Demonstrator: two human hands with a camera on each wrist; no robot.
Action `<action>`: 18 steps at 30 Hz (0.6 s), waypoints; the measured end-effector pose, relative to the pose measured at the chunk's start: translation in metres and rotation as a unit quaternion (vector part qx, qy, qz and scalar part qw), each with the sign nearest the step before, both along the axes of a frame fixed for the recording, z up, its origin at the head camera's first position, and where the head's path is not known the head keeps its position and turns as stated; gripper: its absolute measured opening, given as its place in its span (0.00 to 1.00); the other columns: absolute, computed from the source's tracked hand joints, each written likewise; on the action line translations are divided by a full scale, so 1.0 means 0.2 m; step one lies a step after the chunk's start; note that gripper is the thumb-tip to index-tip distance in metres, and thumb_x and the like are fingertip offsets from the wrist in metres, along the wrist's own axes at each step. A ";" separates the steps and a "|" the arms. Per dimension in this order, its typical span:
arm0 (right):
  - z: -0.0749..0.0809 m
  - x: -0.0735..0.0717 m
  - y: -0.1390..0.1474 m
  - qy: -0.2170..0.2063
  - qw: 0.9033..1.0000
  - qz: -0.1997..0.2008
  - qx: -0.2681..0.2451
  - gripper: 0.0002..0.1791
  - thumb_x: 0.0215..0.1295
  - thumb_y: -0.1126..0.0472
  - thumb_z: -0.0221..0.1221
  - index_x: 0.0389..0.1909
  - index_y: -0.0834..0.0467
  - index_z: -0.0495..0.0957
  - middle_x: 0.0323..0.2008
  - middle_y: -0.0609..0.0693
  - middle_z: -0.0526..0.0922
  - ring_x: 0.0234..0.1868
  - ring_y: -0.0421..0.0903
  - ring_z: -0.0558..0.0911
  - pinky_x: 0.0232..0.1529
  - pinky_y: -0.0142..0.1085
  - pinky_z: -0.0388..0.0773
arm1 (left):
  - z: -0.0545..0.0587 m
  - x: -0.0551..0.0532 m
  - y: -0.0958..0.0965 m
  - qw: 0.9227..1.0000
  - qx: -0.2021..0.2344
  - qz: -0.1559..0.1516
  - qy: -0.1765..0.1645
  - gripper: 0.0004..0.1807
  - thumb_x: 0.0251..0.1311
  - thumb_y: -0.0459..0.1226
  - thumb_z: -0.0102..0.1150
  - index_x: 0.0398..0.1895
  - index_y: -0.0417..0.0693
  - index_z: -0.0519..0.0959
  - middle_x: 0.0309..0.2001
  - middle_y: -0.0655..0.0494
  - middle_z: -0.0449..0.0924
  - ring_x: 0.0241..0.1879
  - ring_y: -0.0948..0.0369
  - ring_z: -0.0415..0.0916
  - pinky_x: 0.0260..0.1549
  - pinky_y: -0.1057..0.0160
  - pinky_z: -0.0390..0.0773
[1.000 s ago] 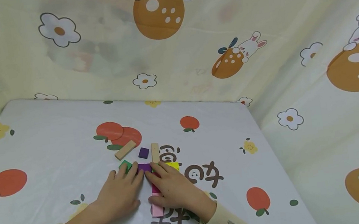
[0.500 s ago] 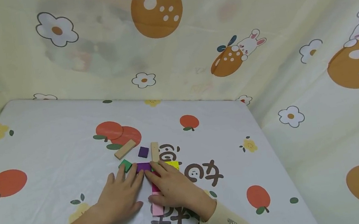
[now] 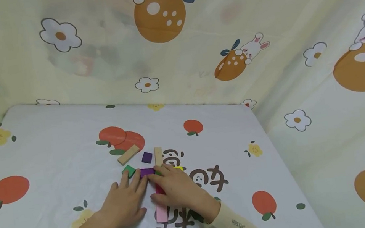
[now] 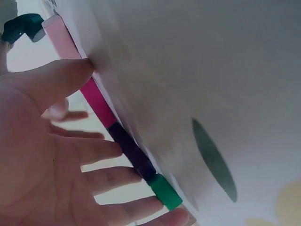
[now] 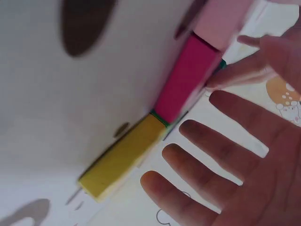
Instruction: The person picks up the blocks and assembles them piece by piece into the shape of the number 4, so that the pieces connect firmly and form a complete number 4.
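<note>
Wooden blocks lie on the table in front of both hands. In the head view, the left hand (image 3: 121, 204) has its fingers spread, with fingertips at a green block (image 3: 129, 171) and a purple block (image 3: 146, 172). The right hand (image 3: 179, 186) lies over a magenta block (image 3: 159, 188) and partly covers a yellow block (image 3: 179, 168). Its thumb overlaps the line where a pink block (image 3: 162, 214) continues that row toward the person. Straight, spread fingers show in both wrist views. A small green strip (image 5: 160, 117) shows between magenta and yellow in the right wrist view.
Behind the row lie a dark purple cube (image 3: 147, 157), a plain wooden block (image 3: 128, 155) set at a slant, and another plain wooden block (image 3: 158, 155) pointing away. The white printed tablecloth (image 3: 52, 154) meets a patterned curtain (image 3: 104, 70) at the back and sides.
The right hand's fingers have shifted slightly and cover more of the yellow block. The left hand stays nearly still, and the head view has tilted a little.
</note>
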State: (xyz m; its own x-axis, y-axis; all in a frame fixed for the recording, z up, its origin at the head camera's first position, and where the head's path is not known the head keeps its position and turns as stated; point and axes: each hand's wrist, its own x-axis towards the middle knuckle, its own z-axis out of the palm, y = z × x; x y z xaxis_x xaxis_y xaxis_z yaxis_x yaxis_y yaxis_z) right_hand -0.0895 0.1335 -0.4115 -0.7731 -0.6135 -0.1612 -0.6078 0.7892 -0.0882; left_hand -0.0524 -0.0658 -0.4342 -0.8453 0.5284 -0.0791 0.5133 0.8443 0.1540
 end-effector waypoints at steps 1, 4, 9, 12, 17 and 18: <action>0.01 -0.01 -0.01 0.007 1.000 -0.004 -0.007 0.34 0.70 0.40 0.61 0.72 0.48 0.74 0.73 0.53 0.73 0.74 0.54 0.72 0.72 0.49 0.72 | 0.00 0.00 0.00 1.000 0.000 0.001 -0.001 0.46 0.59 0.56 0.68 0.75 0.40 0.68 0.77 0.35 0.62 0.73 0.29 0.59 0.56 0.30 0.75; 0.02 -0.06 -0.03 0.038 0.999 -0.010 -0.019 0.30 0.70 0.42 0.62 0.68 0.50 0.78 0.68 0.53 0.78 0.69 0.53 0.77 0.67 0.49 0.77 | 0.00 0.00 0.00 1.000 0.002 0.001 0.004 0.46 0.59 0.56 0.68 0.75 0.40 0.68 0.77 0.36 0.63 0.73 0.29 0.59 0.55 0.31 0.76; 0.06 -0.17 -0.10 0.074 0.997 -0.029 -0.021 0.27 0.71 0.43 0.60 0.65 0.51 0.80 0.63 0.53 0.81 0.63 0.53 0.81 0.59 0.47 0.83 | -0.01 0.01 0.00 1.000 0.001 0.002 0.010 0.46 0.58 0.56 0.68 0.75 0.40 0.68 0.76 0.37 0.63 0.73 0.30 0.60 0.54 0.32 0.77; 0.09 -0.24 -0.16 0.065 0.996 -0.051 -0.028 0.26 0.71 0.44 0.60 0.66 0.52 0.80 0.62 0.53 0.82 0.61 0.53 0.82 0.54 0.46 0.84 | -0.01 0.01 0.00 1.000 -0.002 0.003 0.009 0.47 0.58 0.57 0.69 0.75 0.41 0.68 0.77 0.38 0.64 0.72 0.30 0.60 0.54 0.33 0.77; 0.12 -0.32 -0.23 0.027 0.995 -0.086 -0.041 0.27 0.72 0.43 0.60 0.65 0.53 0.79 0.62 0.54 0.82 0.57 0.54 0.82 0.51 0.48 0.85 | 0.00 0.01 0.01 1.000 -0.010 0.008 0.004 0.46 0.57 0.57 0.69 0.75 0.43 0.69 0.77 0.39 0.64 0.73 0.31 0.60 0.55 0.34 0.77; 0.12 -0.34 -0.25 0.024 0.995 -0.093 -0.041 0.27 0.72 0.43 0.60 0.65 0.53 0.79 0.61 0.55 0.82 0.56 0.54 0.82 0.50 0.48 0.85 | 0.00 0.00 0.01 1.000 -0.010 0.009 0.003 0.46 0.57 0.57 0.69 0.75 0.43 0.69 0.77 0.39 0.63 0.73 0.31 0.60 0.56 0.34 0.77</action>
State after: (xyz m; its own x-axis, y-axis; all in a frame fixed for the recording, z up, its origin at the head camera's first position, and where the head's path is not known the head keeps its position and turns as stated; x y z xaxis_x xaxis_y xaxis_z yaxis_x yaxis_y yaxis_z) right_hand -0.1568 0.0841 -0.3879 -0.8799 -0.4690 -0.0760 -0.4574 0.8795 -0.1311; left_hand -0.0515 -0.0637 -0.4349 -0.8553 0.5111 -0.0846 0.4986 0.8564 0.1340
